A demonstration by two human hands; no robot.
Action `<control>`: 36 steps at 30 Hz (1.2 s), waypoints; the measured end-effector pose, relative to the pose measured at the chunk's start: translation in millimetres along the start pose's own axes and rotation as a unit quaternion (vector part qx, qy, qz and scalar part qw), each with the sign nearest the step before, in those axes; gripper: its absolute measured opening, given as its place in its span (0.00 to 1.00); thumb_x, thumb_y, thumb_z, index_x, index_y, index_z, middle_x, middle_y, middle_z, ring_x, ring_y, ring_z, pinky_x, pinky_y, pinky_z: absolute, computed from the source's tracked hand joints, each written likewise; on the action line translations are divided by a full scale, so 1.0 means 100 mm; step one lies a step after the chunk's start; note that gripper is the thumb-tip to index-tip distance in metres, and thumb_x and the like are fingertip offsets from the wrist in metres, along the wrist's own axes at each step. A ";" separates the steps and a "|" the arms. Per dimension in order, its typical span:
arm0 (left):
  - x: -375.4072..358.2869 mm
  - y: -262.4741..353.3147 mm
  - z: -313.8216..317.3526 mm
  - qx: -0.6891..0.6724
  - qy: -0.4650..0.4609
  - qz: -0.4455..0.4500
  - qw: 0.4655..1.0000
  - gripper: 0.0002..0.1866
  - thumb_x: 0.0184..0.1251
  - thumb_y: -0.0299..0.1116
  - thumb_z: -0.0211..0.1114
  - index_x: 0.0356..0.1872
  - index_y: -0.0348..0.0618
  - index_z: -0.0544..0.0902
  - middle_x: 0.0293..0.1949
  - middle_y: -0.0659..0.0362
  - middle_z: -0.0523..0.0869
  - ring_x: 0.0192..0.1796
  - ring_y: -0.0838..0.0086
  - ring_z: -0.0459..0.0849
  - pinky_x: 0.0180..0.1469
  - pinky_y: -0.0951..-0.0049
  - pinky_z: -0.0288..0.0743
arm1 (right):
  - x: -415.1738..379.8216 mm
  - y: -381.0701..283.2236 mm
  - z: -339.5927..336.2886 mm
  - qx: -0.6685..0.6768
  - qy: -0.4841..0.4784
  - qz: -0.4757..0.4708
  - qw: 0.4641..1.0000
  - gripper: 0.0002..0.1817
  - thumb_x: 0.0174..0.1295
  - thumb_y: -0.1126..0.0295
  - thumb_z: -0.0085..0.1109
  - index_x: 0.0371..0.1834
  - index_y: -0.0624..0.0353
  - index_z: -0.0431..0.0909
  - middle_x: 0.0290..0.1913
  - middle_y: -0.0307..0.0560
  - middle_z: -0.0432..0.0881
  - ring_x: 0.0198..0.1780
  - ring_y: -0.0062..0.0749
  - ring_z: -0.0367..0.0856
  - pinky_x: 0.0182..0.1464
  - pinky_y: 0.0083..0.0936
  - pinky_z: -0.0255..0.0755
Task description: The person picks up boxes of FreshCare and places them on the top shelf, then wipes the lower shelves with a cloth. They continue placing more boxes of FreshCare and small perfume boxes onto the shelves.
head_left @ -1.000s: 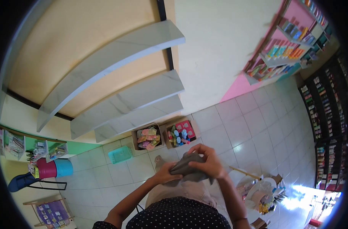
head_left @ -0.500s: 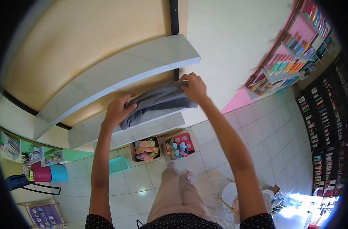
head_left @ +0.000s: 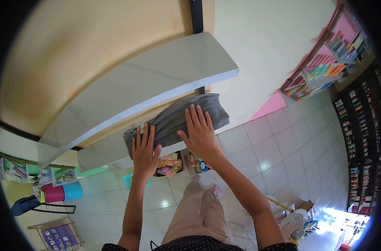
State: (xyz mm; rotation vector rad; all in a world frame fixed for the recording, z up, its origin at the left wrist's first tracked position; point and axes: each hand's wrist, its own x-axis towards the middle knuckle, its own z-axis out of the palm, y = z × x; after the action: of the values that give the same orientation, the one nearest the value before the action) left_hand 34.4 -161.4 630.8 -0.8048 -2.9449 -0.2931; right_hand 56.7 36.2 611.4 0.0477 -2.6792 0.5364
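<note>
A grey cloth point(head_left: 169, 122) lies spread along the right part of the lower white shelf point(head_left: 99, 147), its right end hanging past the shelf's end. My left hand point(head_left: 145, 152) rests flat on the cloth's left part, fingers stretched out. Farther right, my right hand point(head_left: 200, 133) presses on the cloth with its fingers extended and thumb apart. Neither hand grips the cloth. Above both hands runs the upper white shelf point(head_left: 148, 69), with nothing of mine touching it.
On the tiled floor below stand a box of colourful packets point(head_left: 170, 164), a second box point(head_left: 196, 164) and a green basket point(head_left: 134, 180). Stocked shelves point(head_left: 324, 69) line the pink wall at right, beside a dark display rack point(head_left: 355, 121). Pink and blue bins point(head_left: 58, 191) stand at left.
The cloth, earlier pinched and bunched between both hands, now lies flatter on the lower shelf. Both hands have let go of its edges and flattened onto it. The view has shifted slightly.
</note>
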 end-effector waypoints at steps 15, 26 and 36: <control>-0.30 0.14 0.35 -0.056 0.282 0.059 0.956 0.31 0.64 0.38 0.45 0.65 0.39 0.47 0.66 0.45 0.48 0.69 0.53 0.44 0.65 0.52 0.33 | -1.75 -0.23 0.63 0.203 -0.052 0.110 0.972 0.24 0.53 0.68 0.50 0.55 0.58 0.63 0.63 0.55 0.57 0.67 0.47 0.48 0.64 0.47 0.43; -1.04 0.60 3.54 -0.210 -0.283 0.146 0.924 0.29 0.53 0.29 0.54 0.60 0.37 0.59 0.61 0.46 0.59 0.65 0.48 0.53 0.63 0.51 0.46 | -4.60 0.55 2.07 0.131 -0.308 0.494 0.803 0.13 0.50 0.69 0.51 0.40 0.59 0.72 0.43 0.53 0.75 0.51 0.48 0.70 0.51 0.40 0.64; -0.67 -0.27 5.92 -0.040 -0.469 -0.078 0.879 0.28 0.51 0.26 0.55 0.57 0.34 0.61 0.56 0.43 0.66 0.60 0.50 0.62 0.60 0.61 0.58 | -4.45 1.80 4.02 0.123 -0.233 0.538 0.801 0.12 0.50 0.70 0.51 0.40 0.56 0.71 0.44 0.49 0.73 0.52 0.41 0.70 0.45 0.38 0.68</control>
State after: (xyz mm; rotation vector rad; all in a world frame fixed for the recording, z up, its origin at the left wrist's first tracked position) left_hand 65.6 -97.6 38.9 -0.9046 -3.9400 -0.0120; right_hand 290.7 31.8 30.8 -1.5258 -2.8268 1.3300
